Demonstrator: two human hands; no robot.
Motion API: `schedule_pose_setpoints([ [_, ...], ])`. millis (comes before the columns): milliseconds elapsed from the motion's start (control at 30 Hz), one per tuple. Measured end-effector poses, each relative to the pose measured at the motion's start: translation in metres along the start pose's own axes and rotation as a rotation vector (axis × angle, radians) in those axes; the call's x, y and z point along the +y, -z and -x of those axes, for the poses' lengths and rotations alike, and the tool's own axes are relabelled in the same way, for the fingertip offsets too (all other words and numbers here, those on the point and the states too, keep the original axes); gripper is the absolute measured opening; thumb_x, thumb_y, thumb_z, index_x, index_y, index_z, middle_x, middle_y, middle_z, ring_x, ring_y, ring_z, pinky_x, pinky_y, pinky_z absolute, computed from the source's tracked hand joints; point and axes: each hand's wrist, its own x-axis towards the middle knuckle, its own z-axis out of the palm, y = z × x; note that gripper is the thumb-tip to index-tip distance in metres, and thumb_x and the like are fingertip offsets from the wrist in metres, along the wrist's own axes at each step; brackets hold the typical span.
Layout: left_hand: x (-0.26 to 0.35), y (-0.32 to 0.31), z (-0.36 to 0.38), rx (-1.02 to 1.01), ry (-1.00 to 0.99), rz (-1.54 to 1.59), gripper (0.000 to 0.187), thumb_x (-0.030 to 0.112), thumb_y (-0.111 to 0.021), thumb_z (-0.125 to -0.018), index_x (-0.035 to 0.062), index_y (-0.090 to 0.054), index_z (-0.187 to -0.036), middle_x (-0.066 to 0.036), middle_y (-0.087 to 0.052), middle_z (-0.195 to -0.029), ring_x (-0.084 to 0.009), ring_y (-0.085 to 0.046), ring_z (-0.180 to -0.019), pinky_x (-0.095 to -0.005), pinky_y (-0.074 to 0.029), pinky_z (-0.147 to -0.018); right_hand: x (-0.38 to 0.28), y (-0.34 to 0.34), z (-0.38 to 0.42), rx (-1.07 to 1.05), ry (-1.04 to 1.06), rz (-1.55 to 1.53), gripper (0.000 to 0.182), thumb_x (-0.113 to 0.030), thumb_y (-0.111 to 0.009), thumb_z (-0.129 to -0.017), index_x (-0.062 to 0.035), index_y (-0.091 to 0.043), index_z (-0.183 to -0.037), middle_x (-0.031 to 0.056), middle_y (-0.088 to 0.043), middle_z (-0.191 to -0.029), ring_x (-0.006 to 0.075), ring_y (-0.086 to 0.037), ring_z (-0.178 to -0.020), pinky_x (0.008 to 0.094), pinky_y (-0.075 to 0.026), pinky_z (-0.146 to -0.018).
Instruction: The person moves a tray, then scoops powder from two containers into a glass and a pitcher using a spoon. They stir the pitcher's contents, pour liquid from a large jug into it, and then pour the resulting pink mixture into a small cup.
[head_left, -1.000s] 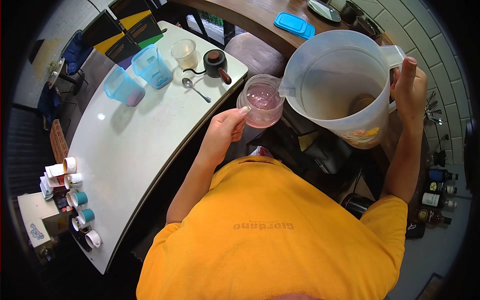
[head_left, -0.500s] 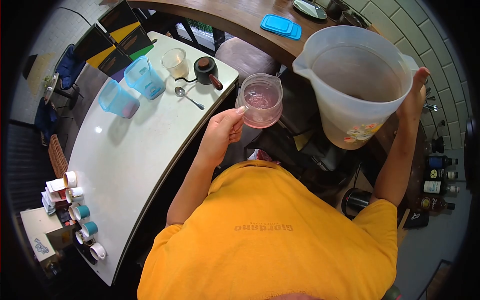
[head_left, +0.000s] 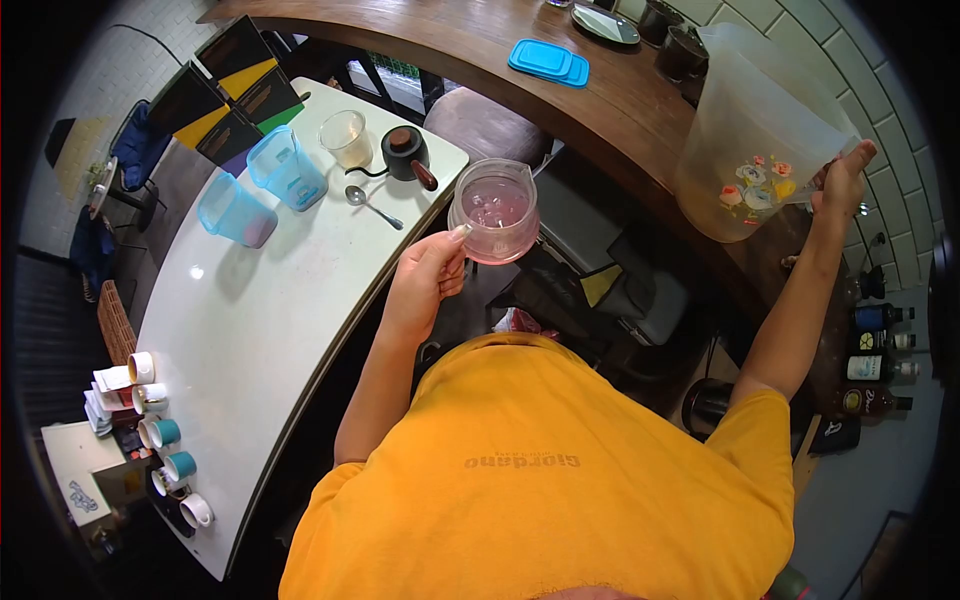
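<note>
My left hand (head_left: 430,272) is closed on the handle side of a glass pot (head_left: 497,212) with pink liquid in it, held in the air beside the white table's edge. At the right, my right hand (head_left: 842,182) grips the handle of a large translucent pitcher (head_left: 755,140) with a flower print. The pitcher is at the wooden counter (head_left: 640,115); whether its base touches the wood I cannot tell. On the white table (head_left: 260,340) stand a black kettle (head_left: 404,153), a clear cup (head_left: 346,140), a spoon (head_left: 375,207) and two blue containers (head_left: 285,168) (head_left: 236,211).
Blue lids (head_left: 548,62), a plate (head_left: 606,25) and dark pots (head_left: 682,53) sit on the wooden counter. Several cups (head_left: 179,465) line the white table's far left end. Bottles (head_left: 870,368) stand at the right. A stool (head_left: 488,122) is between the two surfaces.
The large pitcher has moved up and right, away from the glass pot, and now shows its side more. The glass pot has shifted slightly left with my left hand.
</note>
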Motion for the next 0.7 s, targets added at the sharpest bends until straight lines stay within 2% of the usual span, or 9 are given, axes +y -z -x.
schedule_pose_setpoints([
  [67, 0.000, -0.001, 0.001, 0.008, -0.001, -0.002, 0.037, 0.028, -0.052, -0.093, 0.0123, -0.039, -0.063, 0.007, -0.030, -0.057, -0.0032, -0.025, -0.049, -0.0206, -0.022, -0.046, 0.008, 0.005, -0.008, -0.041, 0.046, -0.032, 0.068, -0.075, -0.038, -0.082, -0.0108, -0.043, -0.061, -0.0030, -0.042, -0.054, 0.0071, -0.037, -0.045, 0.0213, -0.029, -0.043],
  [267, -0.001, -0.003, 0.001, 0.025, -0.012, -0.004, 0.037, 0.027, -0.051, -0.093, 0.0124, -0.038, -0.063, 0.007, -0.029, -0.057, -0.0033, -0.025, -0.049, -0.0207, -0.021, -0.046, 0.021, 0.000, -0.009, 0.162, -0.003, -0.018, 0.069, -0.074, -0.036, -0.083, -0.0090, -0.045, -0.062, -0.0008, -0.044, -0.055, 0.0083, -0.038, -0.044, 0.0222, -0.030, -0.042],
  [400, -0.001, -0.005, 0.002, 0.066, -0.021, -0.035, 0.037, 0.027, -0.051, -0.093, 0.0121, -0.038, -0.062, 0.006, -0.029, -0.057, -0.0039, -0.025, -0.049, -0.0215, -0.021, -0.046, 0.025, 0.000, -0.009, 0.193, -0.024, 0.014, 0.069, -0.074, -0.034, -0.084, -0.0088, -0.044, -0.062, 0.0000, -0.045, -0.055, 0.0089, -0.039, -0.043, 0.0224, -0.031, -0.041],
  [567, -0.005, -0.009, 0.000, 0.087, -0.015, -0.042, 0.037, 0.027, -0.051, -0.093, 0.0115, -0.038, -0.062, 0.006, -0.029, -0.057, -0.0044, -0.025, -0.049, -0.0222, -0.020, -0.046, 0.058, 0.016, -0.045, 0.140, -0.008, -0.087, 0.069, -0.073, -0.032, -0.085, -0.0082, -0.045, -0.063, -0.0001, -0.043, -0.054, 0.0095, -0.040, -0.043, 0.0227, -0.031, -0.040],
  [700, -0.009, -0.016, -0.006, 0.081, -0.003, -0.106, 0.038, 0.030, -0.049, -0.093, 0.0105, -0.037, -0.063, 0.004, -0.028, -0.056, -0.0080, -0.028, -0.050, -0.0242, -0.022, -0.047, 0.067, 0.018, -0.045, 0.192, -0.074, -0.131, 0.069, -0.071, -0.031, -0.086, -0.0070, -0.046, -0.067, -0.0004, -0.044, -0.055, 0.0096, -0.039, -0.044, 0.0232, -0.031, -0.041],
])
